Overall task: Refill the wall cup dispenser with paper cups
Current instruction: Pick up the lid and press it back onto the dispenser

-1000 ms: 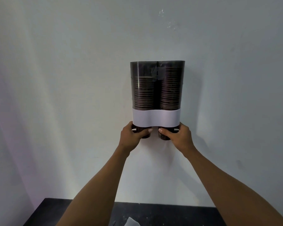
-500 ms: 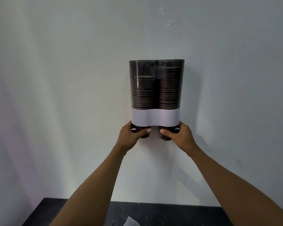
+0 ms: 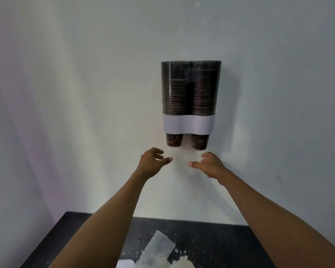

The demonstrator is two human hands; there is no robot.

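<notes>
A twin-tube cup dispenser [image 3: 189,122] with a dark see-through cover and a white band hangs on the wall. Both tubes hold stacks of brown paper cups, the right stack taller. One brown cup [image 3: 174,142] pokes out under the left tube and another cup [image 3: 200,144] under the right. My left hand [image 3: 153,162] hovers just below the left cup, fingers loosely curled and holding nothing. My right hand [image 3: 209,163] hovers below the right cup, also holding nothing.
A black table [image 3: 211,242] stands against the wall below. Clear plastic wrapping [image 3: 157,248] and white scraps lie on it near the front edge. The wall around the dispenser is bare.
Both hands have let go of the bottom cups and dropped a little below them. The view has tilted down, showing more of the table.
</notes>
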